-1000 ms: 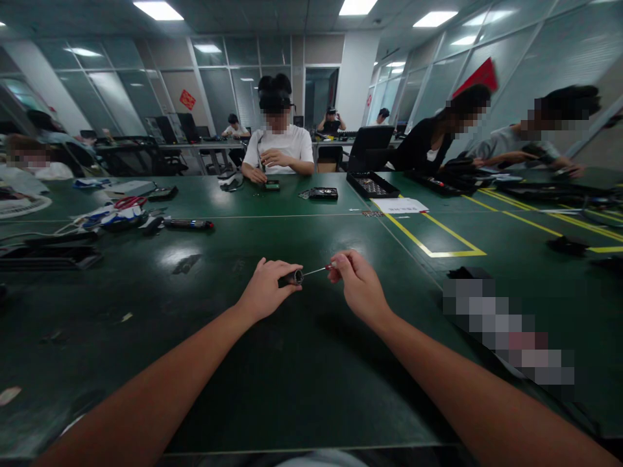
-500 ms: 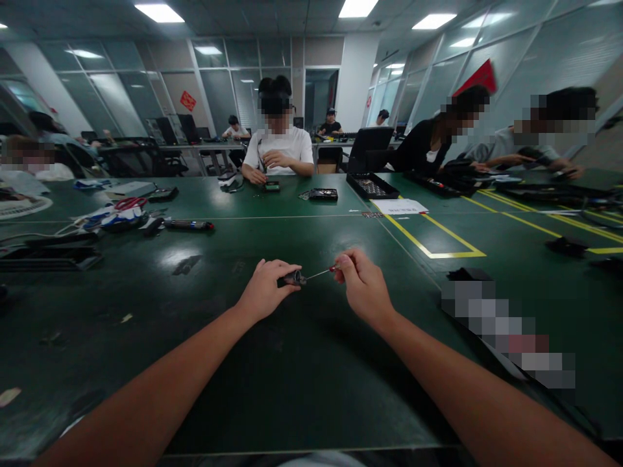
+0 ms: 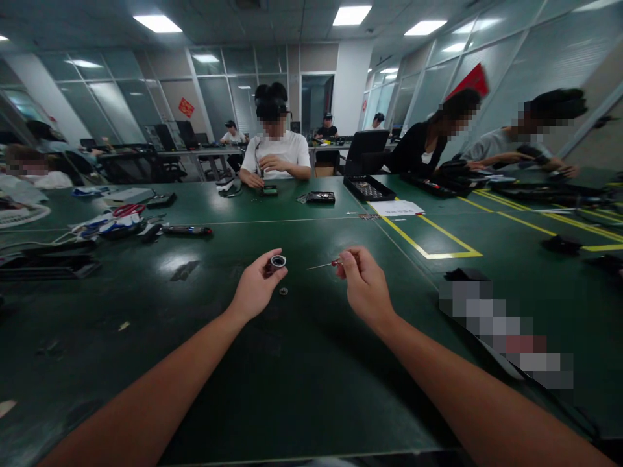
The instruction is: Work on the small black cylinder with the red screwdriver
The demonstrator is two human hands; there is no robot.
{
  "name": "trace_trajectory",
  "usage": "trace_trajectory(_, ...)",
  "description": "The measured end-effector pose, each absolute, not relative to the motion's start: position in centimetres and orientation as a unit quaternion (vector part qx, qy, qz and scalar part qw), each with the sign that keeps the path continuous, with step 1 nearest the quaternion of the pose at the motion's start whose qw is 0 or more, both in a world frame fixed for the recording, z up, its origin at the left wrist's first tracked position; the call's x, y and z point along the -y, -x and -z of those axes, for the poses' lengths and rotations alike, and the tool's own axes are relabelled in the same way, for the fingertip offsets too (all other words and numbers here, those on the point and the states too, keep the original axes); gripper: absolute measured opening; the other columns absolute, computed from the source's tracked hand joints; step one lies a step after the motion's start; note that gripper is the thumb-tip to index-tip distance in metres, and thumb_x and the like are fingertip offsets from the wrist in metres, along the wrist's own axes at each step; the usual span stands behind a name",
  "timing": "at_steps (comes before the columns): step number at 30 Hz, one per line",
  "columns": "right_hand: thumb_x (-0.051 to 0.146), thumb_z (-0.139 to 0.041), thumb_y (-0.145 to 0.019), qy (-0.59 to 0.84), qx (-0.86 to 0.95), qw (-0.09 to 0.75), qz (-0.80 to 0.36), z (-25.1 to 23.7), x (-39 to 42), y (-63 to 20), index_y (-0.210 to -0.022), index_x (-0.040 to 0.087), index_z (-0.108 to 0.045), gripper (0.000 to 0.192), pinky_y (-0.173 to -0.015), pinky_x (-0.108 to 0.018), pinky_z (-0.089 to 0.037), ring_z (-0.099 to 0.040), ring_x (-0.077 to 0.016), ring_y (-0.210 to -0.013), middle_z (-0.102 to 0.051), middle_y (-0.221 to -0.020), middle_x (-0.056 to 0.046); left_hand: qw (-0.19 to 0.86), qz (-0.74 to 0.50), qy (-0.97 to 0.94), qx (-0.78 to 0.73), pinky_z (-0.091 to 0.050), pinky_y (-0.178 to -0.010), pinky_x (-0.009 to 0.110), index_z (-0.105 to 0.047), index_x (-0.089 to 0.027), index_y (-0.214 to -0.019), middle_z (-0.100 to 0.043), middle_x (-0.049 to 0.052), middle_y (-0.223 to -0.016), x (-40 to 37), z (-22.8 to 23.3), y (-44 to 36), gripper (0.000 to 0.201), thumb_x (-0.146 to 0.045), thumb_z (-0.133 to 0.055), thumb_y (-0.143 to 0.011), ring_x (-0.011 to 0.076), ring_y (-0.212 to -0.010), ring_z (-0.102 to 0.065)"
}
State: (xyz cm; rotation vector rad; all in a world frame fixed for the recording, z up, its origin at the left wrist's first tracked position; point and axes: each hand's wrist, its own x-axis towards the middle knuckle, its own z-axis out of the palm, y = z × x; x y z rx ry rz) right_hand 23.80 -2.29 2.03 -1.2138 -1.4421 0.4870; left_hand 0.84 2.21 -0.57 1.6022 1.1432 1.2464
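Note:
My left hand is closed around a small dark cylindrical housing, whose round open end with a pale rim faces me. Just below it, a small round metallic part lies on the green table. In my right hand is a screwdriver with a red handle, pinched between thumb and fingers. Its thin shaft points left toward the housing, and a gap separates the tip from it.
Toward the left lie a dark pen-like tool, red-handled scissors and a black tray. A black box and a white paper sit ahead. A co-worker sits opposite; others work at right.
The screwdriver tip has come away from the housing. My left hand has turned the housing's open end toward me, and the small round part now lies on the table below it.

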Motion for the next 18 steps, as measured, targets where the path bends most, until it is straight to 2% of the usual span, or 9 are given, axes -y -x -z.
trace_trajectory(3,0.043,-0.048,-0.100,0.509,0.598,0.577,-0.225,-1.9,2.2,-23.8,-0.098,0.023,-0.058,0.023,-0.070,-0.034,-0.047,-0.062,-0.0182,-0.074,-0.065,-0.079,-0.001,0.463,-0.536,-0.554,-0.438,-0.051,-0.083,0.032,-0.059,-0.020,-0.126,-0.067,0.008,-0.112,-2.3,-0.2,-0.8,0.044,-0.030,-0.066,-0.084,0.0183,-0.093,-0.065)
trace_trajectory(5,0.044,-0.050,-0.099,0.502,0.594,0.583,-0.236,-1.9,2.2,-23.8,-0.099,0.022,-0.059,0.023,-0.072,-0.034,-0.048,-0.063,-0.0188,-0.075,-0.066,-0.080,-0.002,0.499,-0.540,-0.520,-0.435,-0.048,-0.069,0.026,-0.060,-0.019,-0.117,-0.064,0.004,-0.096,-2.2,-0.9,-0.6,0.037,-0.031,-0.066,-0.083,0.0147,-0.079,-0.061)
trace_trajectory(7,0.044,-0.052,-0.098,0.498,0.596,0.583,-0.241,-1.9,2.2,-23.8,-0.099,0.022,-0.059,0.023,-0.073,-0.035,-0.049,-0.064,-0.0192,-0.076,-0.067,-0.081,-0.002,0.503,-0.514,-0.537,-0.441,-0.044,-0.062,0.024,-0.060,-0.019,-0.105,-0.058,0.000,-0.080,-2.1,-1.8,-0.3,0.030,-0.035,-0.068,-0.081,0.0127,-0.068,-0.056)
trace_trajectory(9,0.044,-0.052,-0.098,0.495,0.600,0.579,-0.245,-2.0,2.2,-23.8,-0.099,0.022,-0.059,0.023,-0.073,-0.035,-0.049,-0.065,-0.0195,-0.077,-0.068,-0.082,-0.003,0.471,-0.456,-0.596,-0.464,-0.044,-0.061,0.025,-0.060,-0.019,-0.096,-0.055,-0.002,-0.073,-1.9,-2.8,0.1,0.030,-0.043,-0.069,-0.082,0.0127,-0.065,-0.054)
trace_trajectory(13,0.043,-0.051,-0.099,0.493,0.608,0.572,-0.244,-2.0,2.3,-23.7,-0.097,0.023,-0.059,0.022,-0.073,-0.034,-0.049,-0.065,-0.0196,-0.077,-0.068,-0.082,-0.003,0.343,-0.294,-0.723,-0.523,-0.045,-0.066,0.030,-0.063,-0.019,-0.094,-0.064,0.002,-0.076,-1.9,-4.1,0.8,0.036,-0.054,-0.063,-0.086,0.0179,-0.070,-0.060)
trace_trajectory(18,0.044,-0.050,-0.099,0.492,0.613,0.568,-0.245,-1.9,2.3,-23.7,-0.097,0.023,-0.059,0.023,-0.072,-0.034,-0.049,-0.067,-0.0205,-0.079,-0.069,-0.083,-0.004,0.230,-0.159,-0.816,-0.506,-0.047,-0.081,0.034,-0.070,-0.024,-0.103,-0.071,0.006,-0.105,-2.4,-3.3,0.8,0.028,-0.045,-0.062,-0.087,0.0241,-0.095,-0.065)
